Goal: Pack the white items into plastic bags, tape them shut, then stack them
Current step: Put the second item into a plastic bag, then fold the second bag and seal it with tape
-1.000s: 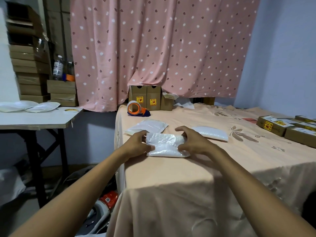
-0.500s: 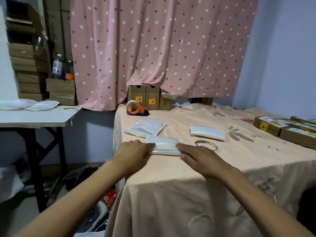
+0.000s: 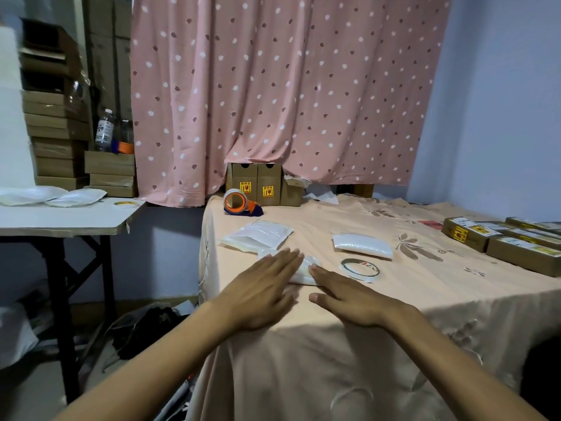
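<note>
both hands lie flat and open near the table's (image 3: 349, 329) front-left corner; left hand (image 3: 261, 290) presses the bagged white packet (image 3: 305, 268), right hand (image 3: 349, 294) touches its near edge, gripping nothing; best to squeeze the air out evenly and hold the fold down before reaching for the tape ring (image 3: 359, 269) just beside

yellow labels (image 3: 268, 190) with red marks sit on the brown boxes (image 3: 269, 185), none of it readable.

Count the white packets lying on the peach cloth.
3: one under both flat hands, one behind the left hand, one toward the right. Others may be hidden.
</note>
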